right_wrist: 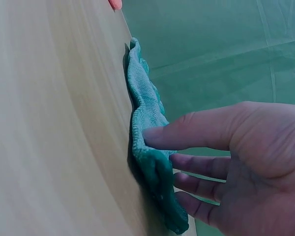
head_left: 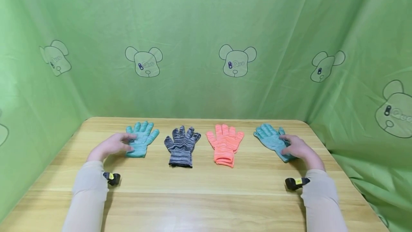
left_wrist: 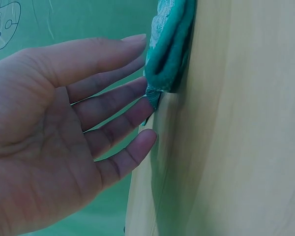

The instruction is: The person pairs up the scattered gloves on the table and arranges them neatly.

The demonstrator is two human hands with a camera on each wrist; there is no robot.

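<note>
A teal knit glove [head_left: 141,141] lies at the left of the table, fingers pointing away. My left hand [head_left: 112,145] hovers at its left edge; in the left wrist view the fingers [left_wrist: 110,105] are extended and spread, tips beside the glove's cuff [left_wrist: 169,69]. At the right lies a second teal glove [head_left: 269,138], tilted toward the left. Over its cuff end reaches my right hand [head_left: 299,149], with nothing gripped. Seen from the right wrist, the thumb [right_wrist: 187,132] overlaps this glove [right_wrist: 145,93] and the other fingers stay loosely extended along its side.
Between the teal gloves lie a dark grey striped glove [head_left: 182,146] and an orange glove [head_left: 224,144], both with cuffs toward me. They rest on a light wood table [head_left: 199,185]. Green curtains [head_left: 193,17] with bear-head prints enclose the back and sides.
</note>
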